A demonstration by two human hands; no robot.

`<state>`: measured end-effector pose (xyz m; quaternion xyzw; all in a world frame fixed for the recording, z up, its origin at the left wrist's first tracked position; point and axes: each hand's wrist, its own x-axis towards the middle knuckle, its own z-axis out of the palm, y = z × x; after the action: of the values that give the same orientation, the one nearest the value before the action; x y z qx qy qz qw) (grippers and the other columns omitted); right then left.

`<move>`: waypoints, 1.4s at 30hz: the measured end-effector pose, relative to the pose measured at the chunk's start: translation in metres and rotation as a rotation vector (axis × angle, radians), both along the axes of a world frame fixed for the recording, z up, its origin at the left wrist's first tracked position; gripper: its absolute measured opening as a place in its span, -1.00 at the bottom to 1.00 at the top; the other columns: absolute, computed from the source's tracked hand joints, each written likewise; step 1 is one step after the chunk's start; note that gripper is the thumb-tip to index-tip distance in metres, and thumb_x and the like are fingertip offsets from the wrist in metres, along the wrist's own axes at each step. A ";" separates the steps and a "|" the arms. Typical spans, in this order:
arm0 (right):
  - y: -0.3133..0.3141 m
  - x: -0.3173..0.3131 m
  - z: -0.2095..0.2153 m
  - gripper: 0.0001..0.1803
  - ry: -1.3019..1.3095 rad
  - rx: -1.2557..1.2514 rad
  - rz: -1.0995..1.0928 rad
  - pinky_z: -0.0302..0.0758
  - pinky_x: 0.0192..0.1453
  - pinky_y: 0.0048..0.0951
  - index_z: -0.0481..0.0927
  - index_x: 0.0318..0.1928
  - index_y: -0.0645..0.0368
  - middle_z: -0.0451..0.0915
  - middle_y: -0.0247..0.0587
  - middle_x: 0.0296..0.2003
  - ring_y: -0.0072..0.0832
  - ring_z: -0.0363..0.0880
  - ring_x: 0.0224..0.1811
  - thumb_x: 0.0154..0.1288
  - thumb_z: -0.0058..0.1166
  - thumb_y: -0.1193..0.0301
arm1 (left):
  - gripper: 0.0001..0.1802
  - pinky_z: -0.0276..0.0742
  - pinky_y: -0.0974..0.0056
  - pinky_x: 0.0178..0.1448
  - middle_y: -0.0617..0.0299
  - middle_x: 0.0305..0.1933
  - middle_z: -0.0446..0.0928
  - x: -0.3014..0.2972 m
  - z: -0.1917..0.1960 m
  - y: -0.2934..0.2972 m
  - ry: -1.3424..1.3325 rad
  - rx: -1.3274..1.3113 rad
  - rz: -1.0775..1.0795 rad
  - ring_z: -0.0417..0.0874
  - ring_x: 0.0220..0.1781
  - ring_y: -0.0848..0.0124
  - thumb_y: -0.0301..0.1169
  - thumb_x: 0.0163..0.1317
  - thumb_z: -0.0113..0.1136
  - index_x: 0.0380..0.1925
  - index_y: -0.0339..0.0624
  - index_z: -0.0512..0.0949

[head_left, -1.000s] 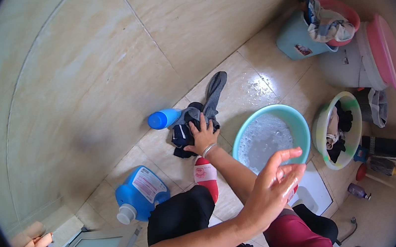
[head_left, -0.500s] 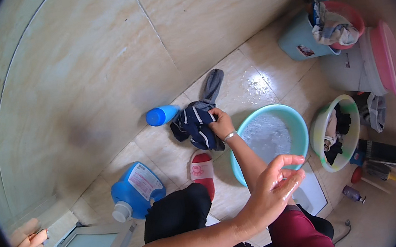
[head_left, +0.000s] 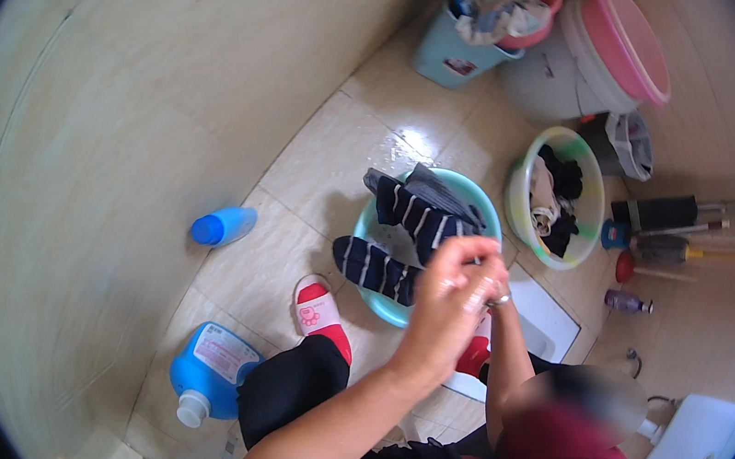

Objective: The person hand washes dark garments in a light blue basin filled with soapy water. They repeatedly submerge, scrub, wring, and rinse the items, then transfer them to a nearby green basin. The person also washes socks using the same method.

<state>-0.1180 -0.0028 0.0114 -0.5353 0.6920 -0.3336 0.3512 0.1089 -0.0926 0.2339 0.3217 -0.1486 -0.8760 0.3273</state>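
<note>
Navy socks with white stripes [head_left: 376,267], bunched with a grey sock [head_left: 437,191], hang over the turquoise basin [head_left: 486,200]. One striped toe sticks out beyond the basin's left rim. My right hand [head_left: 497,283], with a bracelet at its wrist, is at the near end of the bundle and holds it; its fingers are mostly hidden. In front of it my left hand [head_left: 451,297] is wet, fingers curled in against the right hand. Whatever the left fingers close on is covered.
A blue bottle [head_left: 225,227] stands by the wall, a blue detergent jug [head_left: 214,366] by my left knee. To the right is a pale basin of clothes [head_left: 519,209]. Behind it are buckets [head_left: 551,75], a bin [head_left: 603,147] and brushes [head_left: 662,248]. Water wets the tiles [head_left: 394,147].
My right hand has lifted the socks off the floor and carried them right, over the turquoise basin. My left hand was open and apart; now it is curled against the right. The view has shifted rightward.
</note>
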 end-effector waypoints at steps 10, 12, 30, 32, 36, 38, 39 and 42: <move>-0.001 0.027 -0.051 -0.24 0.544 0.050 -0.320 0.19 0.38 -0.07 0.43 0.24 0.03 0.16 0.42 0.25 0.27 0.18 0.29 -0.01 0.36 0.14 | -0.74 0.35 0.32 0.06 0.11 0.14 0.46 0.021 0.009 -0.038 -0.209 -0.050 0.407 0.50 -0.03 0.43 -0.42 0.36 0.01 0.01 -0.24 0.45; -0.022 0.047 -0.056 -0.24 0.590 0.041 -0.285 0.21 0.36 -0.08 0.44 0.23 0.03 0.17 0.43 0.25 0.26 0.20 0.28 0.00 0.35 0.07 | -0.72 0.34 0.31 0.06 0.11 0.16 0.45 0.019 0.009 -0.037 -0.233 -0.042 0.372 0.50 -0.03 0.43 -0.39 0.37 0.00 0.02 -0.24 0.44; -0.041 0.054 -0.177 -0.55 0.256 0.752 0.414 0.34 0.23 -0.03 0.49 0.13 -0.07 0.44 0.00 0.16 -0.10 0.44 0.18 0.21 -0.03 0.21 | -0.60 0.43 0.35 -0.12 0.08 0.15 0.44 0.016 -0.001 -0.026 -0.478 -0.042 0.285 0.51 -0.20 0.46 -0.27 0.26 0.15 0.00 -0.27 0.36; -0.040 0.054 -0.176 -0.60 0.417 0.238 0.325 0.38 0.16 0.02 0.48 0.11 -0.08 0.58 -0.06 0.00 -0.04 0.55 0.04 0.25 -0.13 0.30 | -0.63 0.42 0.36 -0.12 0.09 0.13 0.46 0.015 -0.002 -0.026 -0.474 -0.074 0.288 0.51 -0.21 0.46 -0.30 0.29 0.13 -0.01 -0.27 0.37; -0.056 0.058 -0.171 -0.55 0.587 0.319 0.206 0.46 0.04 0.02 0.45 0.16 -0.09 0.61 -0.16 -0.01 -0.07 0.57 0.01 0.25 -0.11 0.22 | -0.70 0.33 0.24 0.03 0.00 0.15 0.46 0.018 -0.004 -0.025 -0.318 -0.060 0.309 0.50 -0.14 0.38 -0.44 0.33 -0.02 0.02 -0.33 0.40; -0.071 0.051 -0.170 -0.59 0.393 0.594 0.184 0.47 0.03 0.00 0.49 0.11 -0.05 0.60 -0.11 -0.01 -0.05 0.55 0.03 0.24 -0.06 0.23 | -0.72 0.33 0.24 0.04 0.00 0.11 0.47 0.018 -0.004 -0.025 -0.322 -0.074 0.305 0.50 -0.15 0.38 -0.46 0.33 -0.03 0.01 -0.33 0.40; -0.075 0.052 -0.168 -0.63 0.362 0.545 0.124 0.45 0.03 -0.01 0.51 0.07 -0.01 0.61 -0.07 -0.07 -0.03 0.55 0.00 0.25 -0.06 0.27 | -0.73 0.33 0.24 0.05 0.00 0.10 0.48 0.018 -0.004 -0.025 -0.300 -0.084 0.320 0.50 -0.16 0.38 -0.47 0.34 -0.03 0.00 -0.33 0.41; -0.085 0.055 -0.156 -0.76 0.335 0.188 -0.162 0.47 -0.05 -0.11 0.56 -0.06 0.10 0.61 0.06 -0.27 0.06 0.56 -0.19 0.32 -0.03 0.34 | -0.77 0.34 0.28 0.04 0.05 0.05 0.50 0.016 -0.004 -0.028 -0.307 -0.104 0.349 0.49 -0.17 0.43 -0.47 0.35 -0.03 -0.03 -0.30 0.44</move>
<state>-0.0631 -0.0881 -0.1446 -0.4910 0.8095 -0.2009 0.2516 0.1248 -0.1204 0.2299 0.4547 -0.1838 -0.7380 0.4635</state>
